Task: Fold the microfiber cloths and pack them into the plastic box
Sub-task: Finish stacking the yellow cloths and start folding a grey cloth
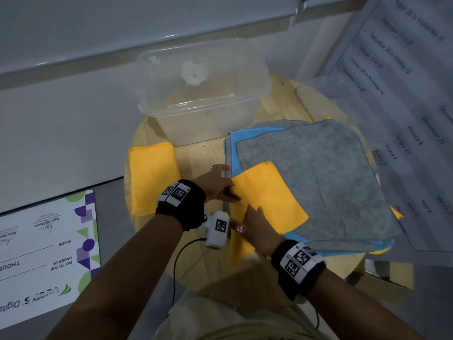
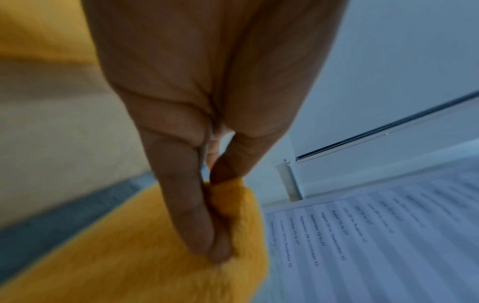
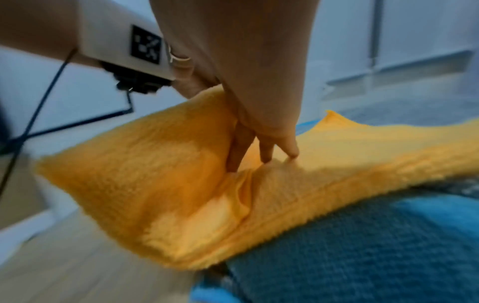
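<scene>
The left hand (image 1: 215, 185) pinches an edge of the yellow microfiber cloth (image 1: 267, 197) between thumb and fingers (image 2: 191, 215). The right hand (image 1: 257, 231) lies on the same cloth with straight fingers (image 3: 264, 151) pressing into a crease. This cloth rests partly on a stack of grey and blue cloths (image 1: 326, 173) on the round wooden bench (image 1: 198, 158). A second, folded yellow cloth (image 1: 152, 177) lies to the left. The clear plastic box (image 1: 203, 94) stands behind, open.
</scene>
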`<state>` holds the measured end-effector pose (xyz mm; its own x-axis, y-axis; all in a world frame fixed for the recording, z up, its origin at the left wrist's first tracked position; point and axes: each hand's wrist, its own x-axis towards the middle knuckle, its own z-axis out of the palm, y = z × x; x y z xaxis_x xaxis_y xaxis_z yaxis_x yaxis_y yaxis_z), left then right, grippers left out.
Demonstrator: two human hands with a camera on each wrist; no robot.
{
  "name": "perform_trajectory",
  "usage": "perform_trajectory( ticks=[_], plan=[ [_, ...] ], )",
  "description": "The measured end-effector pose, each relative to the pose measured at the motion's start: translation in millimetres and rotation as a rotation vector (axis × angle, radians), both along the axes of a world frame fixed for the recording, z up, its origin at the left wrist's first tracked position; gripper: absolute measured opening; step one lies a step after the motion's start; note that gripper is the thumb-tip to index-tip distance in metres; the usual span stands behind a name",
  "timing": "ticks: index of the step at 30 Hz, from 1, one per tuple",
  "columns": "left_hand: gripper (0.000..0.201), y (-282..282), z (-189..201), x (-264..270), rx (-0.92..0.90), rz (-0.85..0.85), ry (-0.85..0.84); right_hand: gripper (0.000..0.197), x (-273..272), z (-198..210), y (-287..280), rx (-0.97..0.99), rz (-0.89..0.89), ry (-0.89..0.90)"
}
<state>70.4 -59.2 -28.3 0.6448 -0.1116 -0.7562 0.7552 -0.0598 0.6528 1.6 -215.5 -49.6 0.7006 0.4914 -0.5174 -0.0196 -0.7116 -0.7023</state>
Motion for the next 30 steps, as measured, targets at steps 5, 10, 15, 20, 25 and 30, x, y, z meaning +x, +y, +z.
perform_trajectory(
  ticks=[5,10,15,20,25,30],
  plan=[
    [0.039,-20.7,0.4,18.5,-0.178,0.068,-0.028,0.026,34.4,23.1,-15.5,0.090,-0.286,0.219],
    [0.062,-23.3,-21.8,31.7,0.315,-0.273,-0.356,0.025,71.6,23.0,-46.0,0.196,-0.446,0.429],
    [0.089,-32.7,-41.9,43.4,0.570,-0.576,-0.548,0.026,87.9,13.8,-60.5,0.264,-0.500,0.601],
    [0.067,-45.5,-44.4,52.9,0.643,-0.596,-0.512,0.039,85.2,-11.6,-70.5,0.074,-0.470,0.329],
    [0.048,-54.3,-53.6,57.1,0.755,-0.678,-0.459,0.036,77.7,-27.8,-83.1,-0.084,-0.502,0.037],
    [0.046,-62.8,-53.4,58.7,0.826,-0.743,-0.386,0.031,74.6,-36.3,-90.1,-0.132,-0.564,-0.203]
  ],
)
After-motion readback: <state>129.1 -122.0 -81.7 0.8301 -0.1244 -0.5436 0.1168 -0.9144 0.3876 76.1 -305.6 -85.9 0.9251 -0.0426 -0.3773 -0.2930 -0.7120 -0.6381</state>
